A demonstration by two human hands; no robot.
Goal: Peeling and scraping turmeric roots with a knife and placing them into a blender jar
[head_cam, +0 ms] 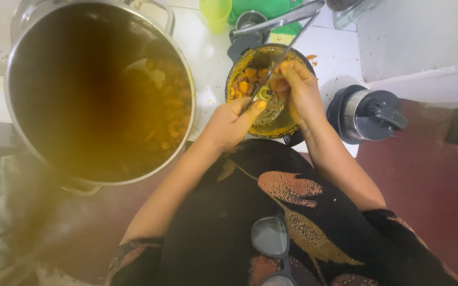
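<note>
A blender jar [287, 127] holding orange chunks and yellow paste stands on the white tiled counter in front of me. My left hand [229, 124] grips a metal ladle [284, 24] low on its handle, the handle rising up and to the right past the jar. My right hand [298, 87] reaches into the jar with fingers bunched among the orange pieces. Whether it holds any of them I cannot tell.
A large steel pot [22, 132] with brownish liquid and orange chunks sits at the left. A dark blender lid [369, 114] lies to the right of the jar. A green cup [216, 13] and a glass container [348, 13] stand at the back.
</note>
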